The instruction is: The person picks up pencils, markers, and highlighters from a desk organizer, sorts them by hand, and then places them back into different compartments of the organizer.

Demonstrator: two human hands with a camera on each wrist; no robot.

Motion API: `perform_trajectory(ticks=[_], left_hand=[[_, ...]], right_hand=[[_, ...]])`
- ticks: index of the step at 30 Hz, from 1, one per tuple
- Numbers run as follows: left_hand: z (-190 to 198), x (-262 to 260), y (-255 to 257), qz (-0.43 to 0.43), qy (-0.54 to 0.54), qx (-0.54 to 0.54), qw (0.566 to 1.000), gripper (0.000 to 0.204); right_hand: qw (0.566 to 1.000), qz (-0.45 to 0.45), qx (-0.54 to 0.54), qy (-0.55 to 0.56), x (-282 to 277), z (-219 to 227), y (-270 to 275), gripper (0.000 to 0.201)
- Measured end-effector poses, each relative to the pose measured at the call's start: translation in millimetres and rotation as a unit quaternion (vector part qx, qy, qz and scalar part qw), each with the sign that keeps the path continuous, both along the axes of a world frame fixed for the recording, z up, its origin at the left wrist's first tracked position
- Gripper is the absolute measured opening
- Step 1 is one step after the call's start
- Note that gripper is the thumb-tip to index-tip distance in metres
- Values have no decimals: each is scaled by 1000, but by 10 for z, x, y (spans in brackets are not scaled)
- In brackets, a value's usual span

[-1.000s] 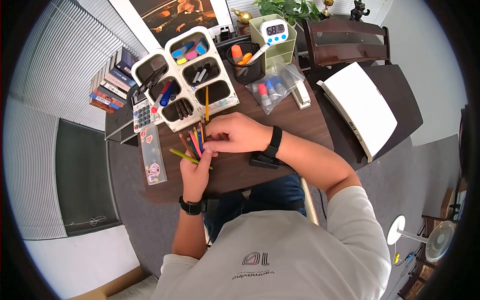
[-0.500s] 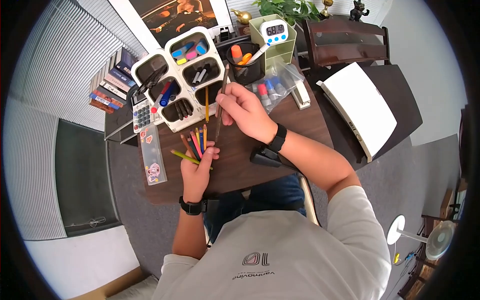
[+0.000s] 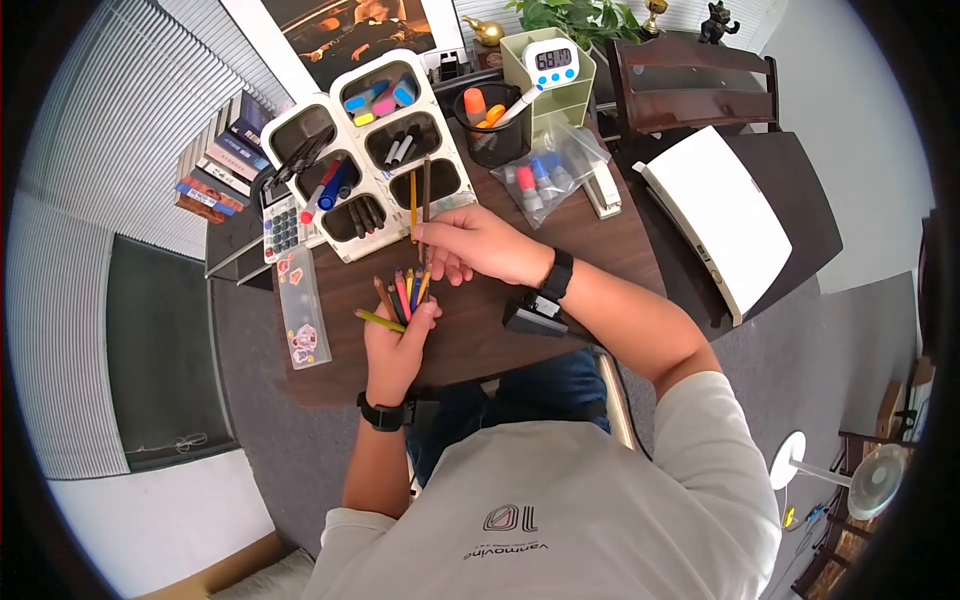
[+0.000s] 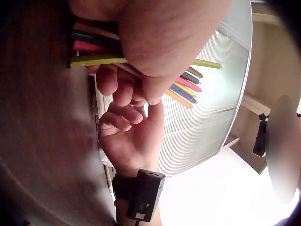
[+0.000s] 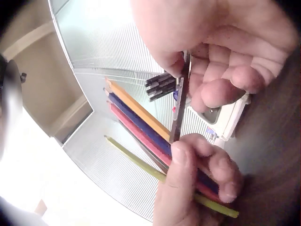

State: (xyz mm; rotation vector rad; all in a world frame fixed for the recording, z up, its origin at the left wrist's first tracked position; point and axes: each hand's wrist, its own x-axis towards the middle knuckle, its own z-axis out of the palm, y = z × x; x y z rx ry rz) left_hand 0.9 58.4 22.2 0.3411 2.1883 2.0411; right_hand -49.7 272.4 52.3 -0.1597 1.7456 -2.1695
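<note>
Carefully: at left, the fanned bundle of slim wooden coloured pencils (image 3: 403, 290) is needing a snug hold; rightward, the long dark-brown wooden pencil (image 3: 427, 195) is wanting light guiding along its own length, without snagging neighbours. Grip: left hand (image 3: 394, 352) is curling round the bundle, its thumb meeting the brown pencil's near end; right hand (image 3: 490, 245) is pinching that pencil, fingers closed onto it.

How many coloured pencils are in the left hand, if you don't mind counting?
7 in the left hand: the olive pencil slanting outward, then, side by side, the brown, black, pink, yellow, blue and orange ones. Others may be hidden.
</note>
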Motion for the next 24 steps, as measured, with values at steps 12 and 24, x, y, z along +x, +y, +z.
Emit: perform_trajectory(ticks=[12,24], left_hand=[[-32,-13,-88,-29,15,-43,999,15],[19,7,-37,-23,18,-38,999,14]], right_hand=[[994,46,-49,-86,-19,30,29,38],[985,50,-126,-107,-30,15,69,43]])
